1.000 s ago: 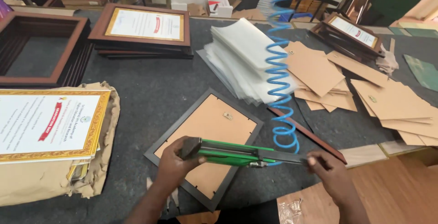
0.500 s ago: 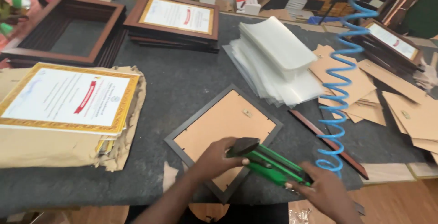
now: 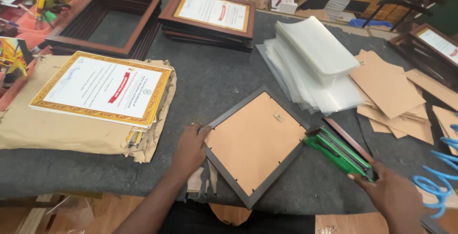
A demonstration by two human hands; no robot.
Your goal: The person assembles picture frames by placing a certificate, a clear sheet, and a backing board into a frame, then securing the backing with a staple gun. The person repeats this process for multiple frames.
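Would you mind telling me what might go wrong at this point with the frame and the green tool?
1. The green tool presses against the right edge of the dark frame, and only the left hand braces the far edge; the frame might slide or turn.
2. The right hand grips the tool's rear, and the blue coiled hose lying close by could snag or tug it.
3. The left hand's fingers touch the frame edge, so a sudden shove could pinch them.

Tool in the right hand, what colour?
Bright green with a black head, held by the right hand: the tool shows best in the head view.
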